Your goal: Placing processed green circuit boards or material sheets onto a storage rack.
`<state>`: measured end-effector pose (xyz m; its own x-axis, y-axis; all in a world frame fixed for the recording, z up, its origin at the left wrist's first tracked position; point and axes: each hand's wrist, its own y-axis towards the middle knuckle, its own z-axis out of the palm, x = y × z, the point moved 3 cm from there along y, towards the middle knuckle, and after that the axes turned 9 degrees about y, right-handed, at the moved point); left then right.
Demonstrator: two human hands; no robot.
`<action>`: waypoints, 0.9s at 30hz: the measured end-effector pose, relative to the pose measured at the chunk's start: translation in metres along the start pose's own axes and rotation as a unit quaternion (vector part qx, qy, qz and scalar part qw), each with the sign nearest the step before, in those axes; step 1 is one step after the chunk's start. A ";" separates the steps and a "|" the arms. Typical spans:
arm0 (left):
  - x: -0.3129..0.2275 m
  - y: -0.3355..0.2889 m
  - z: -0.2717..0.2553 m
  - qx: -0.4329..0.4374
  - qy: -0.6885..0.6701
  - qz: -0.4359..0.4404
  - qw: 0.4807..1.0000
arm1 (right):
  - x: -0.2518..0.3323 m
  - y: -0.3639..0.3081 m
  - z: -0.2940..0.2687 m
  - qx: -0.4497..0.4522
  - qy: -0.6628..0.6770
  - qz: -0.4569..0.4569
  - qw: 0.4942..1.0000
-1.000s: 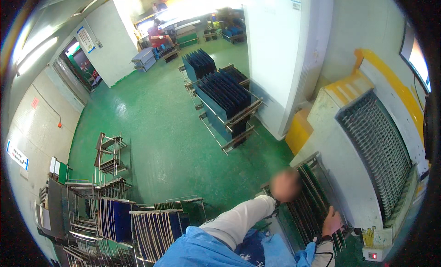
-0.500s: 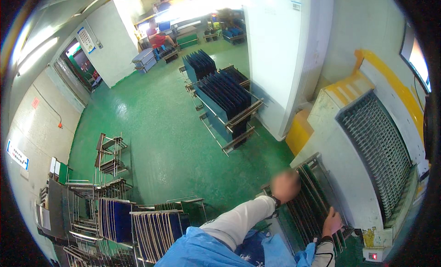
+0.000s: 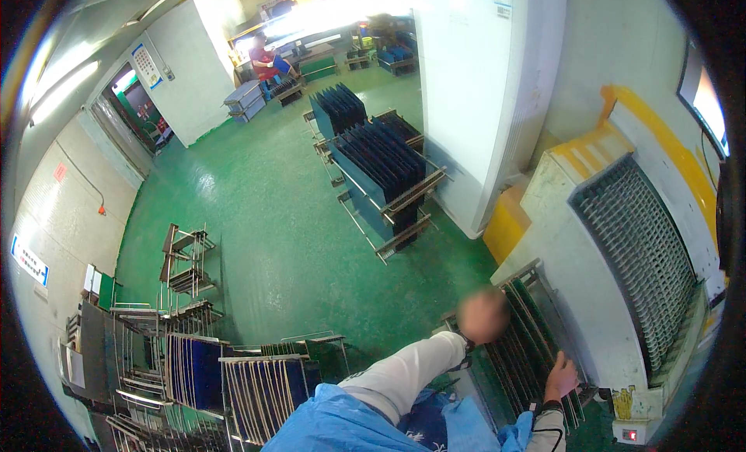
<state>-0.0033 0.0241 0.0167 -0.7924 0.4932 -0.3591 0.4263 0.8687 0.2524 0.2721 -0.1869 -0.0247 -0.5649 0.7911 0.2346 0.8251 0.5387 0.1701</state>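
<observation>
Close in front of me at the lower right stands a metal rack (image 3: 531,270) filled with dark, thin panels (image 3: 519,359) on edge. My left hand (image 3: 483,315) is at the rack's far left side, its fingers lost in a blur. At the right side of the panels is my right hand (image 3: 562,376), with its fingers bent inward and pressed near the panel edges. What lies between those fingers is hidden. Both forearms reach in from below, in pale sleeves with a blue garment (image 3: 350,425).
A pale machine with a slatted conveyor (image 3: 641,258) stands right of the rack. Beside a white pillar (image 3: 482,102) are racks of blue panels (image 3: 381,157). More loaded racks (image 3: 260,390) line the lower left. A seated person (image 3: 264,61) works far back on the green floor (image 3: 264,219).
My hands and the rack stay in about the same place. In the background, the seated person now has a blue panel in front of them.
</observation>
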 end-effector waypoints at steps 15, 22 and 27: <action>0.000 0.000 0.001 -0.009 0.005 0.001 1.000 | -0.001 0.000 0.000 -0.010 0.016 -0.012 1.000; -0.001 0.001 0.000 -0.009 0.007 0.003 1.000 | -0.004 0.001 0.003 0.010 0.012 -0.003 1.000; 0.000 0.000 0.000 -0.002 0.000 -0.001 1.000 | -0.004 0.000 0.003 -0.018 0.010 -0.020 1.000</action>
<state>-0.0031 0.0242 0.0169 -0.7931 0.4920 -0.3589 0.4231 0.8691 0.2563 0.2741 -0.1887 -0.0289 -0.5980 0.7627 0.2463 0.8011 0.5588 0.2144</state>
